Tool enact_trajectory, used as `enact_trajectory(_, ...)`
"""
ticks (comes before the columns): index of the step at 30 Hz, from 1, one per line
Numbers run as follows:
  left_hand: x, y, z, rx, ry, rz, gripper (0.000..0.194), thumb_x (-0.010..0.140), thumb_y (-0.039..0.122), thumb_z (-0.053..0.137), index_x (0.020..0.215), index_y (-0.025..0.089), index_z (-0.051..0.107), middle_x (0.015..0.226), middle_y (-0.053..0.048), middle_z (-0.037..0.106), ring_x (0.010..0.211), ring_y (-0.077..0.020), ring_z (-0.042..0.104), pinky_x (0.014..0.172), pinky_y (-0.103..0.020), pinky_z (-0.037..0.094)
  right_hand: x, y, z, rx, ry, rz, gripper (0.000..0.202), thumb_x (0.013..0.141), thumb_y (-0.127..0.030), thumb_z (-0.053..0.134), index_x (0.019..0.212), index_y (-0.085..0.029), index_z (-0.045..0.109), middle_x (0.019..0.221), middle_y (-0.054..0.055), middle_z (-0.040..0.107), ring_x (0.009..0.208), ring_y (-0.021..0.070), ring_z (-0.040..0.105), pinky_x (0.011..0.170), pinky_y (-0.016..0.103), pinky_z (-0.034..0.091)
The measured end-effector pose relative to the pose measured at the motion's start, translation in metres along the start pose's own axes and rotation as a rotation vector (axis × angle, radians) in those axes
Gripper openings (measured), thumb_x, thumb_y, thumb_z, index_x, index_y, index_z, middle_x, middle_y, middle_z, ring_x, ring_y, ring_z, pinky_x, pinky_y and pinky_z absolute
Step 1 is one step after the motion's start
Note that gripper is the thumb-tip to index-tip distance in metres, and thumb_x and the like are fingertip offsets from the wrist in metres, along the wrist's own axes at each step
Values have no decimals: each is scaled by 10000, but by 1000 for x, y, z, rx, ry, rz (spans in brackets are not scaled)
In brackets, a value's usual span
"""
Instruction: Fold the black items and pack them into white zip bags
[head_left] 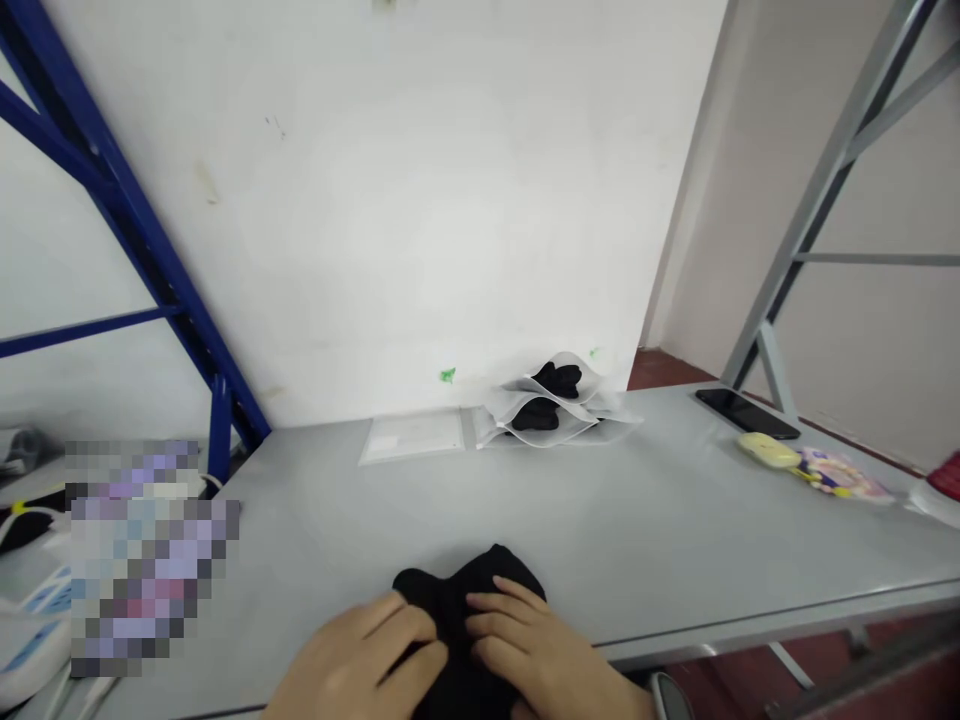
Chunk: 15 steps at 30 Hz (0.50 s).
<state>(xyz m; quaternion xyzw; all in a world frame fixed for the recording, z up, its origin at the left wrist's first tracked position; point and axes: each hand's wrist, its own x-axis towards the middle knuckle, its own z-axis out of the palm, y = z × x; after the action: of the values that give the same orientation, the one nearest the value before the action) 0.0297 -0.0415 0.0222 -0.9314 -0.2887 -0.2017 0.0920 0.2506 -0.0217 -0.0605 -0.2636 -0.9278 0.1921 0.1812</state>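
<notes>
A piece of soft black cloth [491,570] lies at the front middle of the grey table, bunched and partly covered by both hands. My left hand [356,655] is curled over its left side, with the bent fingers and thumb closed on the fabric. On the other side, my right hand [536,645] rests palm down, its fingers stretched out across the cloth. The lower part of the cloth runs out of view. Toward the back stand translucent bags [577,432] with open mouths, and dark bundled cloth [559,380] shows inside them.
A flat clear sleeve [416,437] lies by the white wall. At the right are a black phone [748,413], a pale yellow rounded object [769,450] and a colourful packet [844,475]. Blue metal framing [142,215] rises at left, grey framing [821,190] at right. Pixelated items [150,570] sit left.
</notes>
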Motion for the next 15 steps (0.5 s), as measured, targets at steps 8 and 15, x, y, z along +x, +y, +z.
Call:
enact_trajectory(8, 83, -26, 56, -638, -453, -309, 262, 733, 82, 491, 943, 219, 568, 932, 0, 631, 869, -154, 570, 778, -270, 462, -19, 17, 41, -46, 464, 105, 622, 673, -76, 529, 1283, -174, 457, 1189, 138, 590, 1156, 271, 525, 964, 391, 464)
enact_trajectory(15, 96, -45, 93, -679, -531, -322, 315, 757, 249, 564, 1062, 212, 496, 910, 6, 634, 794, -144, 602, 662, -234, 478, -31, 17, 53, -516, 780, 284, 658, 714, -165, 590, 1329, -275, 384, 1280, 144, 522, 1157, 377, 507, 856, 519, 489)
